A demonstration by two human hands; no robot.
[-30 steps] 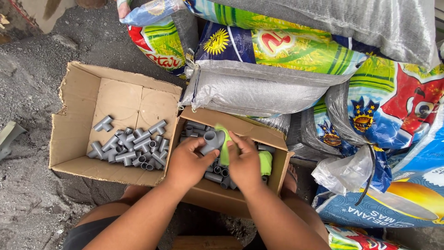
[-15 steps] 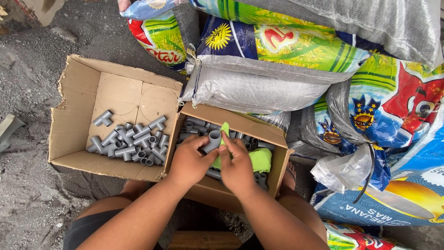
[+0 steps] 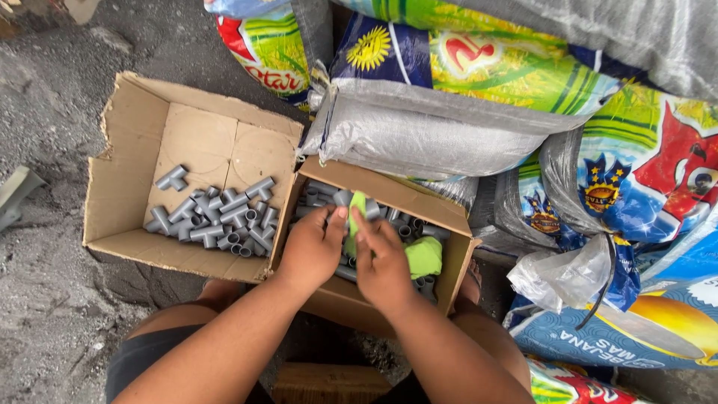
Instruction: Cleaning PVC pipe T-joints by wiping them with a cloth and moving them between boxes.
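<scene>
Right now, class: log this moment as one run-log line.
left hand: on green cloth | right hand: on cloth | under hands: right box, grey fittings | left box: grey tee fittings | behind: sacks

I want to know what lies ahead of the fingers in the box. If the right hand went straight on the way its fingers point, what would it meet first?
The right hand points up-left, so it would likely first meet the green cloth at its fingertips, then the grey pipe fittings behind; depth is unclear.
</scene>
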